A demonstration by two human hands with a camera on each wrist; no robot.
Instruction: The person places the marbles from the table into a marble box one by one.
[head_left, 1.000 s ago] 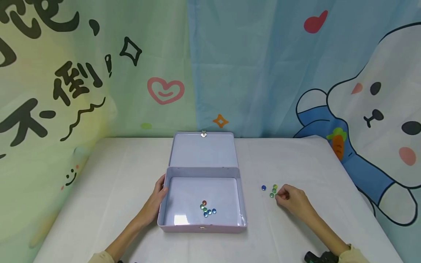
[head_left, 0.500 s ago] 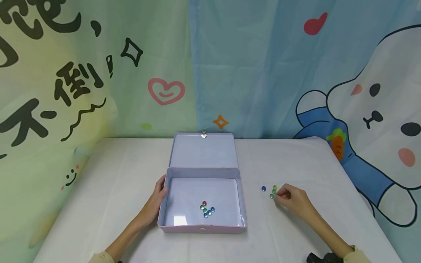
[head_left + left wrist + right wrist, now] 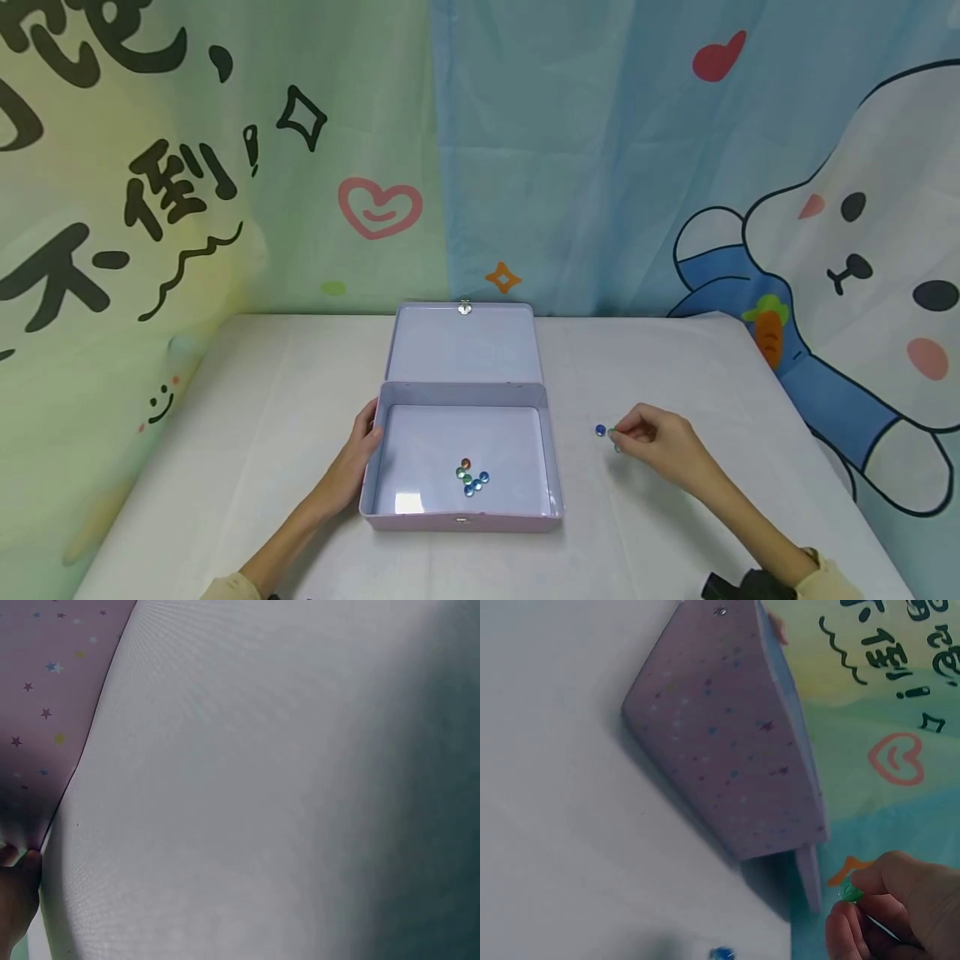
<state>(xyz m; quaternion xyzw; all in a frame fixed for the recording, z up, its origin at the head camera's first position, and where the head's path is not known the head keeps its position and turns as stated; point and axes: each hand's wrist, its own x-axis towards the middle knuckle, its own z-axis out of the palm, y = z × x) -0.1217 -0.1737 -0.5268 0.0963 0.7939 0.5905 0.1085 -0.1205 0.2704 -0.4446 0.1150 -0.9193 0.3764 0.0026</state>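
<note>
At the left wall of the lidded tin box (image 3: 462,523), my left hand (image 3: 352,460) grips the rim. In the left wrist view, its thumb (image 3: 31,864) lies at the edge of the pink, star-printed tin. My right hand (image 3: 663,446) is raised a little above the cloth, right of the box. Between its thumb and finger it pinches a green glass marble (image 3: 848,889). A blue marble (image 3: 601,431) lies just left of the fingertips, and another marble (image 3: 617,448) peeks out beneath them; the hand hides the spot around these. Inside the box sit several marbles (image 3: 468,480), blue, green and reddish-brown.
The box's lid (image 3: 463,343) stands folded back behind it. A white cloth covers the table (image 3: 300,358). Behind rises a printed curtain (image 3: 570,167) with a cartoon rabbit. A black wrist device (image 3: 750,586) sits at the right sleeve.
My right hand has risen off the cloth and moved left over the loose marbles, covering some of them. A blue marble in the box has rolled slightly left. The left hand stays put.
</note>
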